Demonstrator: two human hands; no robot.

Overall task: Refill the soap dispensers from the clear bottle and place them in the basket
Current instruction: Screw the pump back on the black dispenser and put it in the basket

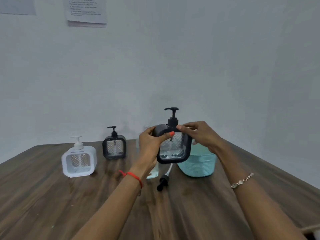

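A black soap dispenser (173,148) with a clear textured window is held up in the air above the table. My left hand (151,146) grips its left side, thumb across the front. My right hand (197,134) pinches the collar of its black pump at the top. The teal basket (199,166) stands right behind and below it. The clear bottle (153,172) is mostly hidden behind my left wrist. A loose black pump (163,181) with a white tube lies on the table in front of the bottle.
A white dispenser (79,160) and a second black dispenser (114,147) stand at the left on the dark wooden table (52,205). A wall with taped papers (86,11) rises behind the table's far edge.
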